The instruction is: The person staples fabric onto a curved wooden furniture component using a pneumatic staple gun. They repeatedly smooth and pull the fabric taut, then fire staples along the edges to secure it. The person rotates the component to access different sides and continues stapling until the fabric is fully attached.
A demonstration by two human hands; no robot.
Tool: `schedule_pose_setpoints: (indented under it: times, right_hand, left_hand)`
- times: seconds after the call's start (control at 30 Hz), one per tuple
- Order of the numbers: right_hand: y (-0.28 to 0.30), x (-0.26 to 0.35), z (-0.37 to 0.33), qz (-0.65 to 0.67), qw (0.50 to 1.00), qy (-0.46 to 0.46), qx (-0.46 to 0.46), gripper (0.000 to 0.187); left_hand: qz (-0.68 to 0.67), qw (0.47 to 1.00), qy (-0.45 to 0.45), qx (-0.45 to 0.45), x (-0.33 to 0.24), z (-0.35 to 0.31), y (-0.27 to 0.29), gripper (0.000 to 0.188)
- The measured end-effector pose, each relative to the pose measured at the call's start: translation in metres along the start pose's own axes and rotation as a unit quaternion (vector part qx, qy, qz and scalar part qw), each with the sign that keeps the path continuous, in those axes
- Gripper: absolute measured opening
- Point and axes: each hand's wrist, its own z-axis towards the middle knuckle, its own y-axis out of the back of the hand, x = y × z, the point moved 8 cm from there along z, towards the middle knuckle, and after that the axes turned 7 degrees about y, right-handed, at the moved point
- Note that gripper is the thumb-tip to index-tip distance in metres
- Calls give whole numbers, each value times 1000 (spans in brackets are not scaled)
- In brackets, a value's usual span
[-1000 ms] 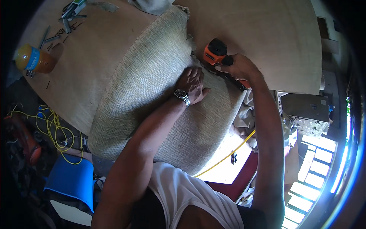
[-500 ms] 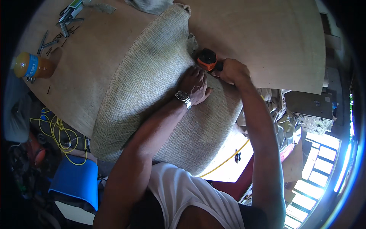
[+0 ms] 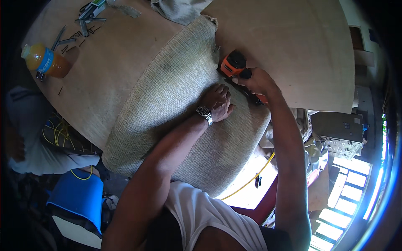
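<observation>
From my station, I read the right grip (image 3: 257, 81) as clamped on the orange-and-black staple gun (image 3: 235, 62), positioned at the far right edge of the fabric-covered cushion (image 3: 169, 85). The left grip (image 3: 218, 102) rests on the woven fabric; its fingertips are obscured, so I cannot tell whether they pinch it. The cushion lies across the brown desk (image 3: 289, 46), overhanging its near edge.
</observation>
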Motion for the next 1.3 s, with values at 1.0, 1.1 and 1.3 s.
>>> schedule_pose_setpoints:
  times: [1.0, 1.1, 1.3]
  right_hand:
    - [-384, -170, -511, 555, 725, -315, -256, 36]
    - [-419, -185, -518, 600, 694, -302, -260, 27]
    - [-430, -225, -488, 516, 772, -265, -259, 28]
  left_hand:
    - [168, 974, 87, 124, -18, 32, -20, 78]
    - [164, 974, 116, 105, -20, 12, -18, 79]
    - [26, 992, 34, 117, -91, -116, -6, 83]
